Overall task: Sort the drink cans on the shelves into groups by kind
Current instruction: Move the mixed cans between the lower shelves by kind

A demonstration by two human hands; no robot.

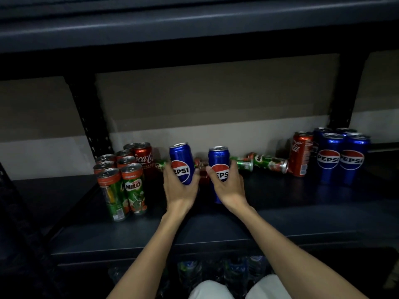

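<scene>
My left hand [178, 190] grips a blue Pepsi can [181, 157], tilted slightly left and lifted off the dark shelf [280, 212]. My right hand [228, 186] grips a second blue Pepsi can [218, 160], upright, its base near the shelf. Several green Milo cans [133, 188] stand grouped at the left, with a red Coca-Cola can [144, 157] behind them. Green Milo cans [269, 161] lie on their sides behind my hands. At the right stand a red Coca-Cola can [301, 154] and several blue Pepsi cans [341, 158].
A black perforated upright post [88, 117] rises behind the left group. Another shelf board [194, 24] hangs overhead. Plastic bottles [216, 272] sit on the level below. Bare shelf lies in front of the right-hand Pepsi group.
</scene>
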